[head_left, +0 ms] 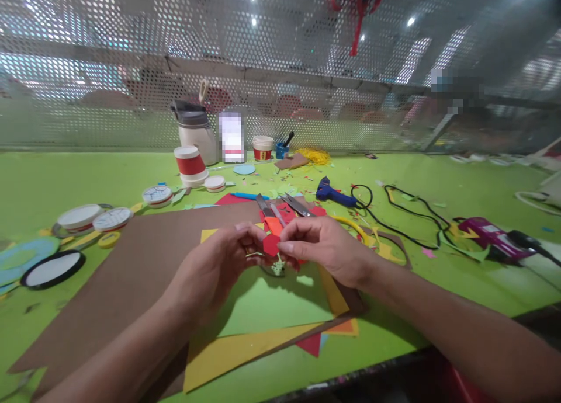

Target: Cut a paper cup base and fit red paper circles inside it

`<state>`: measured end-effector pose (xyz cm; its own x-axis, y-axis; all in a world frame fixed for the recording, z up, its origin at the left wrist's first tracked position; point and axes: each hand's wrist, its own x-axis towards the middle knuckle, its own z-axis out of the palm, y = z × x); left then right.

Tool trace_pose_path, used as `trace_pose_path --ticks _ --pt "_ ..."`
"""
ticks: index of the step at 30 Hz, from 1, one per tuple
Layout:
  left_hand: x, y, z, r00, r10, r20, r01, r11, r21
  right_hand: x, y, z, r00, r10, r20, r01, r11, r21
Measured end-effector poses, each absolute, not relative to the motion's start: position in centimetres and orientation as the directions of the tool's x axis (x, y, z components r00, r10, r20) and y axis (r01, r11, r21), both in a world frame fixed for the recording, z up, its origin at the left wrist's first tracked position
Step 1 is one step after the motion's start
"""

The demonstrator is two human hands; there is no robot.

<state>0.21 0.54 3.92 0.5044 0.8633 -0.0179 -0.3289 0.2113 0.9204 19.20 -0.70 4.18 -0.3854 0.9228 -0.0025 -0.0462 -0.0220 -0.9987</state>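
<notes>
A small red paper hexagon is held up between my two hands, above a stack of coloured paper. My left hand has its fingers closed on the hexagon's left side. From the right, my right hand pinches its other edge between thumb and fingertips. Under them lies a light green sheet over a yellow sheet and brown card. Just beyond my fingers are a utility knife with an orange handle and scissors, partly hidden by my right hand.
A blue glue gun with a black cord lies at the right, near a purple box. Round white lids and a black-rimmed disc are at the left. A jug, a phone and tubs stand behind.
</notes>
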Motion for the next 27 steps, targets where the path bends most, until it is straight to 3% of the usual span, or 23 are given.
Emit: trace_pose_path --ticks 8,27 --pt "0.44 0.22 4.20 0.452 0.883 -0.123 -0.192 0.231 0.954 19.22 -0.67 4.17 -0.399 0.917 0.007 -0.063 -0.020 -0.998" --pt "0.52 0.36 4.01 0.472 0.875 -0.107 -0.227 0.238 0.944 19.18 -0.65 4.27 -0.305 0.952 -0.012 -0.065 -0.034 -0.997"
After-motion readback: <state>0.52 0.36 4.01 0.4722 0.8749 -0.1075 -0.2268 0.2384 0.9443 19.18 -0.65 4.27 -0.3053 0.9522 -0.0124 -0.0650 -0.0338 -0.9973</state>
